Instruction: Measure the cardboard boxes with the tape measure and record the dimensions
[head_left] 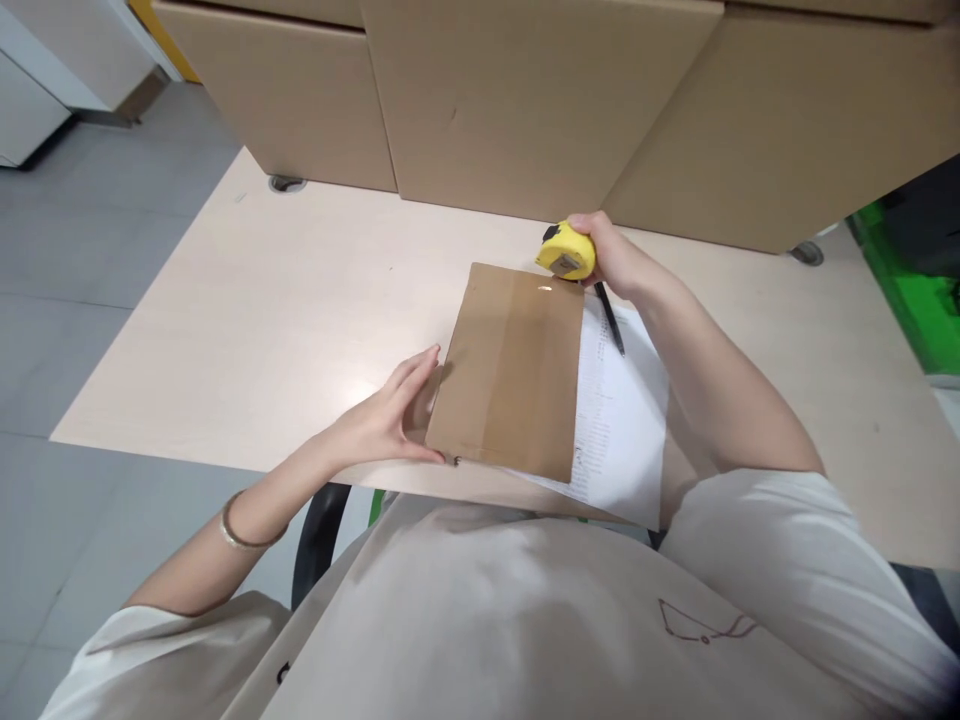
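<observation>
Tape measure [568, 250] sits gripped in the right hand [615, 260]; the spread left hand [382, 418] perhaps touches the cardboard [511, 372].

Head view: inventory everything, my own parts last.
Wooden table: one, pale beige, centre
Large cardboard boxes: at least three, brown, far side
Rectangular cardboard piece: one, brown, near edge
Printed paper sheet: one, white, partly under cardboard
Slim pen: one, black, over sheet
Rounded tape measure: one, yellow-black, cardboard's far edge
Round cable holes: two, grey, far side
Tiled floor: one, grey, left
Upright panels: several, white and yellow, top-left
Flat surface: one, green, far right
Curved bar: one, black, below near edge
Thin bracelet: one, gold-toned, left forearm
Loose shirt: one, off-white, bottom
Left hand: one, cardboard's left edge
Right hand: one, gripping tape measure
</observation>
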